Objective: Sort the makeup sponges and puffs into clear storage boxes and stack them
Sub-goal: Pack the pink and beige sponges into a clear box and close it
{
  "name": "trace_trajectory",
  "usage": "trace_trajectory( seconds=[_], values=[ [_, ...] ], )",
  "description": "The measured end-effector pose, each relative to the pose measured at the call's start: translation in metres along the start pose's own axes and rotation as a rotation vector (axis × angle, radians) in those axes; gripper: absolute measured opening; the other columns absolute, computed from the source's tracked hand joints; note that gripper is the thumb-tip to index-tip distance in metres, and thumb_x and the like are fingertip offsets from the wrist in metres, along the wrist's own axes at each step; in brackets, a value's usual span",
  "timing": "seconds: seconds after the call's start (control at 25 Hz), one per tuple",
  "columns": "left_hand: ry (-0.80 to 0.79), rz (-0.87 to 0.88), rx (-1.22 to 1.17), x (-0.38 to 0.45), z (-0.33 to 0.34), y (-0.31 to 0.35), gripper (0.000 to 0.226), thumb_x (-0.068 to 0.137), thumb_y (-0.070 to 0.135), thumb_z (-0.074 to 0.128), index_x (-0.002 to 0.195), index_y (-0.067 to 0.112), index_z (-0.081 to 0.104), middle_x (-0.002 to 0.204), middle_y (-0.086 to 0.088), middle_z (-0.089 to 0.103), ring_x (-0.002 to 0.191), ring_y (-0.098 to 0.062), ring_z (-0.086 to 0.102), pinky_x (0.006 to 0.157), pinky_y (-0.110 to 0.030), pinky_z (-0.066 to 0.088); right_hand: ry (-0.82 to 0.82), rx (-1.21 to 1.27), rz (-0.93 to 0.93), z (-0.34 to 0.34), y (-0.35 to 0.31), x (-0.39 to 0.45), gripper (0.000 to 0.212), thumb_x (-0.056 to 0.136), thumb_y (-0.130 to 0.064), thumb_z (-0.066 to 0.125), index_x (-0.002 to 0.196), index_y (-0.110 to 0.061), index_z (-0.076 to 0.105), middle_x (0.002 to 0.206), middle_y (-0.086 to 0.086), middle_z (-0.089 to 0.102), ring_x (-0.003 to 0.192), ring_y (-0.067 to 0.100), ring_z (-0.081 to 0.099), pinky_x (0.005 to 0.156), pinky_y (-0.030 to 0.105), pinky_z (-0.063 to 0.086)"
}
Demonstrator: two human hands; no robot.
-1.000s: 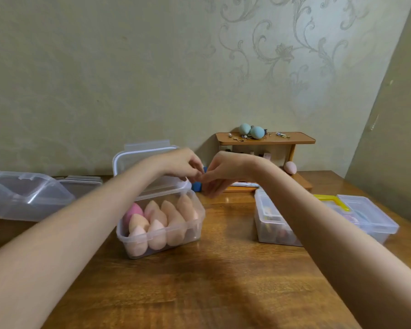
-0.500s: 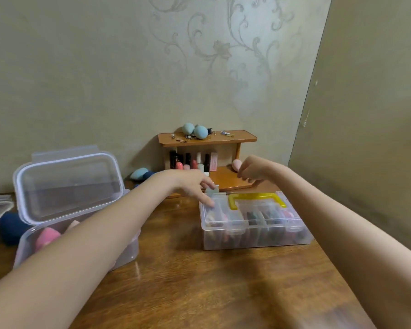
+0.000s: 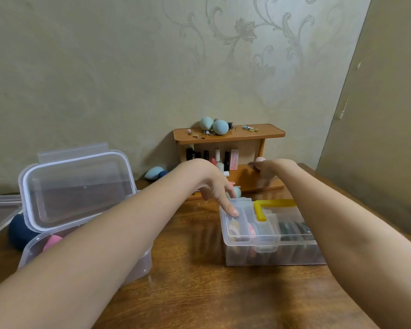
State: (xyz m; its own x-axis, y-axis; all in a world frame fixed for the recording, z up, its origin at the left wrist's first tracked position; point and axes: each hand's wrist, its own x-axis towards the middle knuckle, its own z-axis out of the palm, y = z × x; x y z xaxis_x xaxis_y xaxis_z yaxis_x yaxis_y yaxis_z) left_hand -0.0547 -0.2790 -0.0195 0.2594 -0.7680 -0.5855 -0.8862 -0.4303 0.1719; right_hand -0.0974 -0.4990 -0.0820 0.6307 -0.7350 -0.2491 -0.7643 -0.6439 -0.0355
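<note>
Left hand: my left hand (image 3: 214, 184) hangs relaxed over the near-left corner of the closed puff box (image 3: 266, 236), fingers loose and holding nothing, one fingertip (image 3: 234, 212) resting on its clear lid.
Right hand: my right hand (image 3: 269, 168) reaches behind the puff box to the lower tier of the wooden shelf (image 3: 228, 135); its fingers curl toward the pink sponge (image 3: 260, 159) there, but I cannot tell whether they grip it yet.
Landmark: the puff box sits on the wooden table (image 3: 199, 293), its yellow handle (image 3: 263, 208) folded flat on the lid, dark and pinkish puffs showing through its walls.
Sponge box: left of the puff box, well apart, the sponge box (image 3: 86, 252) stands with its lid (image 3: 78, 188) tilted up; a pink sponge inside (image 3: 52, 242) shows at its near-left rim.
Loose sponges: two teal sponges (image 3: 215, 125) lie on the shelf top behind the puff box; a light blue sponge (image 3: 153, 173) and a dark blue one lie on the table left of the shelf; a navy sponge (image 3: 19, 233) lies beyond the sponge box.
Step in hand, as I judge it: collect the pink sponge from the shelf for the sponge box.
How to do it well: I should close round the sponge's belly, lift clear of the bottles (image 3: 220, 157) beside it, and carry it leftward over the puff box.
Steadying: a light fingertip on the lid keeps the puff box from sliding.
Risk: knocking bottles over.
</note>
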Motion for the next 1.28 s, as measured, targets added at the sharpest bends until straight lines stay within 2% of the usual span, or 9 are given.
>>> trace_trajectory(
  seconds=[0.12, 0.28, 0.48, 0.6, 0.68, 0.76, 0.84, 1.04, 1.28],
  values=[
    [0.013, -0.006, 0.01, 0.002, -0.002, 0.0, 0.067, 0.087, 0.045, 0.057, 0.145, 0.026, 0.03, 0.155, -0.006, 0.021, 0.144, -0.031, 0.02, 0.115, -0.045, 0.024, 0.017, 0.028, 0.057, 0.01, 0.0, 0.002, 0.056, 0.083, -0.015, 0.062, 0.135, -0.012, 0.042, 0.135, 0.015, 0.049, 0.124, 0.035, 0.049, 0.101, 0.043, 0.042],
    [0.025, -0.02, -0.011, -0.002, 0.003, 0.001, 0.067, 0.088, 0.045, 0.056, 0.145, 0.023, 0.03, 0.155, -0.007, 0.023, 0.144, -0.03, 0.021, 0.114, -0.041, 0.025, 0.075, 0.048, 0.119, 0.002, -0.004, -0.015, 0.054, 0.089, -0.02, 0.053, 0.137, -0.004, 0.035, 0.139, 0.017, 0.043, 0.128, 0.032, 0.044, 0.104, 0.037, 0.041],
    [0.103, -0.048, -0.024, -0.012, 0.011, -0.001, 0.068, 0.087, 0.049, 0.055, 0.145, 0.02, 0.032, 0.154, -0.007, 0.025, 0.143, -0.029, 0.023, 0.114, -0.042, 0.026, 0.251, 0.322, -0.091, -0.033, -0.015, -0.102, 0.033, 0.087, -0.016, 0.062, 0.115, -0.002, 0.055, 0.111, 0.015, 0.058, 0.097, 0.028, 0.057, 0.07, 0.031, 0.052],
    [0.262, 0.004, -0.061, -0.026, 0.025, -0.001, 0.067, 0.087, 0.046, 0.058, 0.144, 0.018, 0.034, 0.155, -0.012, 0.021, 0.143, -0.031, 0.021, 0.118, -0.045, 0.021, 0.365, 0.591, -0.253, -0.046, -0.035, -0.155, 0.018, 0.084, -0.015, 0.065, 0.089, -0.01, 0.049, 0.093, 0.01, 0.055, 0.073, 0.02, 0.055, 0.054, 0.023, 0.049],
    [0.424, 0.129, -0.18, -0.044, 0.034, -0.006, 0.053, 0.089, 0.035, 0.06, 0.137, 0.017, 0.046, 0.146, -0.012, 0.039, 0.135, -0.028, 0.036, 0.114, -0.038, 0.03, 0.324, 0.775, -0.363, -0.051, -0.056, -0.182, 0.023, 0.084, -0.016, 0.067, 0.094, -0.009, 0.048, 0.091, 0.009, 0.059, 0.063, 0.016, 0.057, 0.056, 0.025, 0.053],
    [0.505, 0.197, -0.279, -0.072, 0.041, -0.026, 0.036, 0.091, 0.02, 0.059, 0.126, 0.012, 0.057, 0.123, -0.006, 0.059, 0.109, -0.017, 0.058, 0.089, -0.017, 0.047, 0.223, 0.856, -0.474, -0.047, -0.081, -0.205, 0.027, 0.084, -0.015, 0.067, 0.101, -0.008, 0.046, 0.085, 0.008, 0.061, 0.06, 0.015, 0.06, 0.055, 0.023, 0.055],
    [0.53, 0.176, -0.305, -0.1, 0.049, -0.057, 0.026, 0.09, 0.008, 0.057, 0.115, 0.008, 0.066, 0.104, -0.005, 0.065, 0.088, -0.014, 0.061, 0.068, -0.011, 0.048, 0.138, 0.882, -0.554, -0.038, -0.106, -0.217, 0.03, 0.084, -0.011, 0.067, 0.105, -0.005, 0.046, 0.082, 0.008, 0.062, 0.061, 0.015, 0.062, 0.054, 0.021, 0.055],
    [0.529, 0.035, -0.285, -0.145, 0.096, -0.12, 0.02, 0.087, 0.014, 0.061, 0.106, 0.014, 0.068, 0.11, -0.003, 0.07, 0.1, -0.013, 0.063, 0.094, -0.029, 0.05, -0.16, 0.592, -0.713, -0.017, -0.153, -0.232, 0.037, 0.083, -0.007, 0.067, 0.119, -0.004, 0.058, 0.097, 0.005, 0.063, 0.073, 0.009, 0.064, 0.061, 0.015, 0.056],
    [0.601, 0.029, -0.244, -0.139, 0.123, -0.13, 0.023, 0.086, 0.02, 0.06, 0.106, 0.011, 0.065, 0.107, -0.008, 0.066, 0.096, -0.026, 0.063, 0.084, -0.04, 0.052, -0.227, 0.312, -0.756, -0.003, -0.183, -0.234, 0.031, 0.087, -0.008, 0.062, 0.118, -0.008, 0.06, 0.093, 0.003, 0.063, 0.067, 0.007, 0.057, 0.06, 0.016, 0.046]
  ],
)
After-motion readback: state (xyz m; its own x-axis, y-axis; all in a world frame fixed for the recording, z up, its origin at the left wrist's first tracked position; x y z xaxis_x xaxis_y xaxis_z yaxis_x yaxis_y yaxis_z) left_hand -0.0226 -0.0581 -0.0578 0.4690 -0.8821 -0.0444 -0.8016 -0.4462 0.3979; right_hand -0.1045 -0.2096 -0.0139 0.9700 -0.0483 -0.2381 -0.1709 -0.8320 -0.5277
